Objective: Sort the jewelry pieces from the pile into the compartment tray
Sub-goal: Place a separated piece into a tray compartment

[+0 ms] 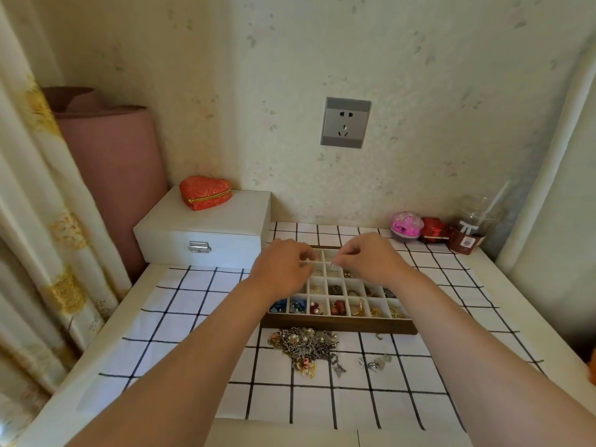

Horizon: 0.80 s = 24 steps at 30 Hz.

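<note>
A wooden compartment tray [338,326] with white cells lies on the checked cloth; its near rows hold blue, red, pearl and gold pieces. In front of it sits a tangled pile of jewelry [306,345], with a few loose pieces [374,362] to its right. Both hands hover over the tray's far cells. My right hand [367,258] pinches a small pale piece [332,262] at its fingertips. My left hand [283,266] has curled fingers close to that piece; whether it holds anything I cannot tell.
A white jewelry box [206,230] with a red heart-shaped case [205,192] on top stands at the back left. Pink and red trinket boxes [416,228] and a plastic cup [471,227] stand at the back right. A wall socket [345,122] is above.
</note>
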Each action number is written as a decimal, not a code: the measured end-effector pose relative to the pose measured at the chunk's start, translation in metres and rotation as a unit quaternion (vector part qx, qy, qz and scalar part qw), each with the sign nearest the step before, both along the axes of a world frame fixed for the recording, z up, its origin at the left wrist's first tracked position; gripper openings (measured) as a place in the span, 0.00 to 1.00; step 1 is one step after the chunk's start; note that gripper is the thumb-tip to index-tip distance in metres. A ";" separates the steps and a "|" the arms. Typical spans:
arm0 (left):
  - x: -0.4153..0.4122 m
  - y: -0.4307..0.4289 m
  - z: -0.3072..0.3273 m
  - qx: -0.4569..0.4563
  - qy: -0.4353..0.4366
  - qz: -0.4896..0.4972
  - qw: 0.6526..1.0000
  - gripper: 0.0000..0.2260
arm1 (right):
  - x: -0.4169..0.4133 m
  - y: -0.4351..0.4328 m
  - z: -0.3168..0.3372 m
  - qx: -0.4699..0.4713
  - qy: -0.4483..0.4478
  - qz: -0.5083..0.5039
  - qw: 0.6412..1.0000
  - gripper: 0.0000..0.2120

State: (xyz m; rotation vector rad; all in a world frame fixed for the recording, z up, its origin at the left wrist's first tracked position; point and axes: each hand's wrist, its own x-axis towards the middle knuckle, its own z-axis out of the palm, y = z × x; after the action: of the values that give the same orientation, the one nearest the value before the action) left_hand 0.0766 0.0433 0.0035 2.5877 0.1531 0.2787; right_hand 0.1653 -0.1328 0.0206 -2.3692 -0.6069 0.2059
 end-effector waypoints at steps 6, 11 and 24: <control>0.001 0.002 -0.009 0.065 0.026 -0.068 0.995 0.17 | 0.004 0.012 -0.015 -0.106 -0.040 0.013 0.994 0.06; -0.001 -0.001 -0.012 0.076 0.033 -0.078 0.993 0.18 | -0.003 0.017 -0.018 -0.092 -0.132 -0.021 0.987 0.03; -0.004 -0.010 -0.008 0.128 0.079 -0.097 0.984 0.24 | -0.013 0.008 -0.008 -0.153 -0.097 0.049 0.982 0.15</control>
State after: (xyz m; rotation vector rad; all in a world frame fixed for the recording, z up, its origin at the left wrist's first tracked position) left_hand 0.0727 0.0336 -0.0041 2.8543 -0.0866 0.0223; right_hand 0.1525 -0.1247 0.0128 -2.6787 -0.8381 0.1183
